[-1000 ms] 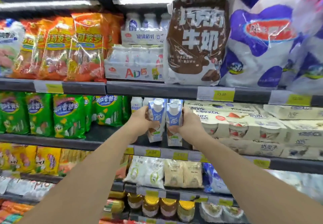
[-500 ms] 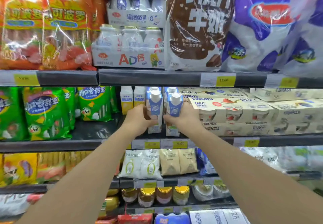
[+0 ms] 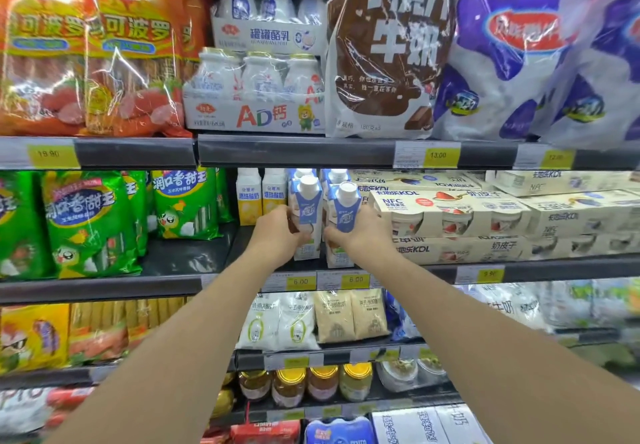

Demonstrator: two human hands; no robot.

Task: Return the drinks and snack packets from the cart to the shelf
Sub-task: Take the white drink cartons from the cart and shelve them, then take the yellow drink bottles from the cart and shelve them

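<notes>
Two hands (image 3: 277, 232) (image 3: 363, 236) grip two blue cartons (image 3: 306, 208) (image 3: 344, 211) on the shelf (image 3: 519, 265).

Both forearms bare to the near edge of view, no sleeves showing. Left hand (image 3: 277, 236) and right hand (image 3: 363, 236): no rings, watch, gloves.

Fingers of left hand (image 3: 277, 236) hidden behind carton (image 3: 306, 217); carton bases half-covered; right-side bags (image 3: 554, 308) blurred; orange sausage packs (image 3: 41, 49) cut by left edge.
</notes>
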